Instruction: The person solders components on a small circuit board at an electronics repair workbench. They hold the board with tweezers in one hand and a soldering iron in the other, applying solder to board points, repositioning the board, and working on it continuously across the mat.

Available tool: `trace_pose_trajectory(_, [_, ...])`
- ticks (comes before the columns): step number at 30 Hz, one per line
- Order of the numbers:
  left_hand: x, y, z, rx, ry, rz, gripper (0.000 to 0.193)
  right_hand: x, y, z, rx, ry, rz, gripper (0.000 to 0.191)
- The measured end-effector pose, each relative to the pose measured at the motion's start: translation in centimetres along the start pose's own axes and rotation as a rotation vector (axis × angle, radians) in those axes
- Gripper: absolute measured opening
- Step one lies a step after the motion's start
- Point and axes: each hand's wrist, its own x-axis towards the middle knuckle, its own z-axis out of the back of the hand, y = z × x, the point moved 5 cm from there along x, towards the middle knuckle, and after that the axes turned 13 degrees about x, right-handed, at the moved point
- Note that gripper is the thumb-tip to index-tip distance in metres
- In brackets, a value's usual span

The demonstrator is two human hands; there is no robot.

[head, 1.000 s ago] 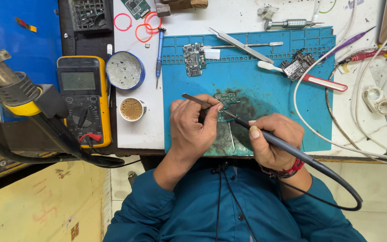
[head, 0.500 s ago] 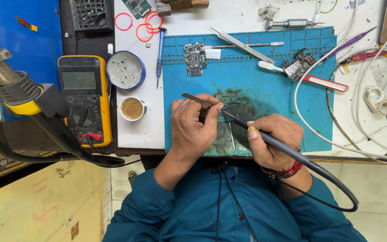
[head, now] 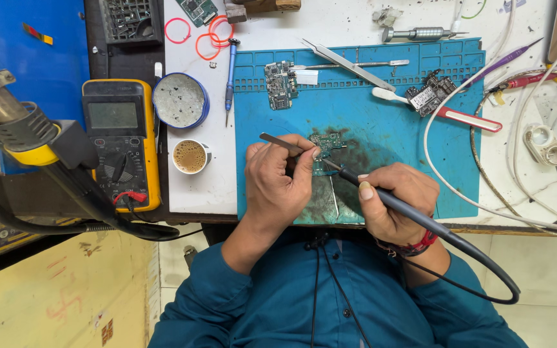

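Blue mat (head: 381, 122) on desk: left hand (head: 278, 183) grips tweezers (head: 285, 145), right hand (head: 391, 203) grips soldering iron (head: 381, 196) at circuit board (head: 327, 143); slipping tip could bridge pads.

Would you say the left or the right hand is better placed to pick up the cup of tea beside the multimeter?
Probably the left hand: it lies nearer the cup, which stands just off the mat's left edge. It holds only tweezers, while the right hand grips the corded soldering iron on the far side.

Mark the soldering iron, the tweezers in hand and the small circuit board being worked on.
soldering iron (head: 400, 207), head view, on its dark handle.
tweezers (head: 280, 143), head view, on the metal arm.
circuit board (head: 327, 140), head view, on its green face.
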Motion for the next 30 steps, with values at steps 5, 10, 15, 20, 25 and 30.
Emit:
trace_pose_trajectory(5, [-0.06,0.05,-0.04,0.003,0.009,0.006,0.008,0.06,0.0,-0.02,0.006,0.005,0.006,0.009])
trace_pose_trajectory(10, [-0.03,0.01,-0.02,0.009,0.007,0.004,0.008,0.05,0.06,-0.02,-0.003,0.003,0.006,0.009])
trace_pose_trajectory(15, [-0.04,-0.05,0.02,0.01,0.005,-0.001,0.008,0.08,0.12,0.04,-0.002,0.004,0.006,0.009])
trace_pose_trajectory(20, [0.03,-0.09,0.01,0.014,0.002,-0.003,0.009,0.05,0.05,0.07,0.001,0.007,-0.001,0.01])
trace_pose_trajectory(25, [-0.03,-0.02,-0.04,0.015,0.004,-0.001,0.008,-0.12,-0.04,0.14,-0.003,0.007,-0.007,0.01])
trace_pose_trajectory(30, [-0.12,-0.21,0.2,-0.005,-0.026,-0.024,0.009,0.44,0.63,0.45,0.007,-0.085,-0.03,0.01])
